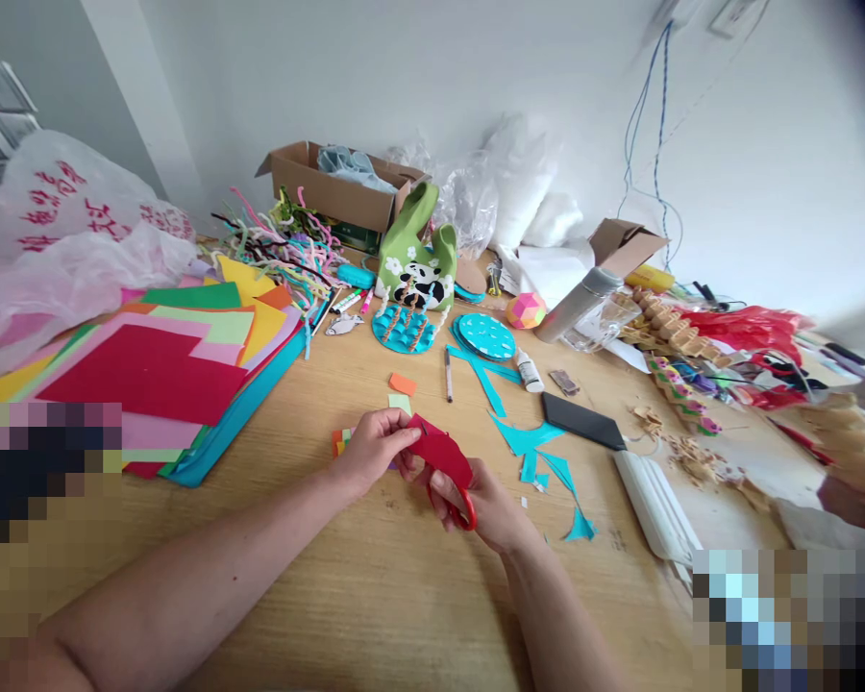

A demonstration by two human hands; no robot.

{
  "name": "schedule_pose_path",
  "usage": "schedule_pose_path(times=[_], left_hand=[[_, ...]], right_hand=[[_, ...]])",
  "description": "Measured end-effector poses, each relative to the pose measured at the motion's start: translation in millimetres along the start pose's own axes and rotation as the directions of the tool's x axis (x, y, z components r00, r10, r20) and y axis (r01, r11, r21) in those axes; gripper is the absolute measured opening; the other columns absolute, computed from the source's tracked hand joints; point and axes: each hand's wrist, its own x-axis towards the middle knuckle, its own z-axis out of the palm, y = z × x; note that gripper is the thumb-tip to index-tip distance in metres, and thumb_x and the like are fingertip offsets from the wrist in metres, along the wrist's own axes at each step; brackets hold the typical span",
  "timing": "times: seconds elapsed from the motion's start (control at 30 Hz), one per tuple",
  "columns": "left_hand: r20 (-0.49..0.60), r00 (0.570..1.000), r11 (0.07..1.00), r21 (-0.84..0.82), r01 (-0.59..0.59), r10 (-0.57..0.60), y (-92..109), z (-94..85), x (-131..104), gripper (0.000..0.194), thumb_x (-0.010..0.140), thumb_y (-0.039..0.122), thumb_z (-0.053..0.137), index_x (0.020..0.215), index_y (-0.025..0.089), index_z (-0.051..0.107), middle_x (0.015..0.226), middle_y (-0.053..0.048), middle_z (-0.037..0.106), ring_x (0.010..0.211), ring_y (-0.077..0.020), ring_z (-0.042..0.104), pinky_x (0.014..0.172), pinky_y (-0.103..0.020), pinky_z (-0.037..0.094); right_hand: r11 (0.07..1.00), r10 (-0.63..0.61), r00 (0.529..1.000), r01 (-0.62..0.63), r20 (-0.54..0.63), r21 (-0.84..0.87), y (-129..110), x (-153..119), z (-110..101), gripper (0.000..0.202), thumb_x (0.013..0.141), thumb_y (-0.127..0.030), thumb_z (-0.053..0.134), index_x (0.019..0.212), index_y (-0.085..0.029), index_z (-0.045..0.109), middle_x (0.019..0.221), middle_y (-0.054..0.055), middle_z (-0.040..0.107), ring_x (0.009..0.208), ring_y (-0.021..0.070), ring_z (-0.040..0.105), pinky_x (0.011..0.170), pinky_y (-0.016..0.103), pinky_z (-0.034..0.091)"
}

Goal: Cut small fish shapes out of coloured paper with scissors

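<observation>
Pinched between the thumb and fingers of my left hand [376,448] is the upper left end of a red piece of paper [443,452]. My right hand [491,507] grips a pair of red-handled scissors [464,511] just below the paper's right end. The paper hides most of the blades, so I cannot tell how far apart they are. Beyond my left hand lie an orange paper piece [403,384] and a pale green one [399,403]. Small coloured pieces [343,440] show partly behind that hand. Blue paper scraps [525,435] are scattered to the right.
A stack of coloured sheets [144,375] spreads on the left. Farther back are pipe cleaners [288,240], a green panda bag [416,264], blue discs [484,336], a glue bottle [529,371] and a grey flask [580,303]. A black flat case [582,421] lies right. Another person's hand [854,500] is at far right.
</observation>
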Motion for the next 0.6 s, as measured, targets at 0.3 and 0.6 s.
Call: schedule_pose_path(times=[0.3, 0.6], left_hand=[[0.006, 1.0, 1.0, 0.0, 0.01, -0.01, 1.3, -0.5, 0.6, 0.023, 0.07, 0.035, 0.068, 0.071, 0.015, 0.057, 0.051, 0.001, 0.058, 0.043, -0.0115, 0.053, 0.04, -0.022, 0.043], [0.01, 1.0, 1.0, 0.012, 0.015, -0.015, 0.6, -1.1, 0.5, 0.022, 0.07, 0.035, 0.067, 0.07, 0.015, 0.057, 0.052, 0.001, 0.058, 0.044, -0.0115, 0.054, 0.041, -0.022, 0.044]], right_hand=[[1.0, -0.002, 1.0, 0.002, -0.006, -0.015, 1.6, 0.1, -1.4, 0.056, 0.076, -0.069, 0.06, 0.074, -0.014, 0.058, 0.048, -0.002, 0.052, 0.037, 0.007, 0.044, 0.037, 0.019, 0.028], [1.0, 0.0, 1.0, 0.0, -0.008, 0.005, -0.8, 0.8, 0.1, 0.056, 0.073, -0.07, 0.063, 0.072, -0.014, 0.058, 0.046, -0.003, 0.051, 0.036, 0.0069, 0.044, 0.036, 0.019, 0.03]])
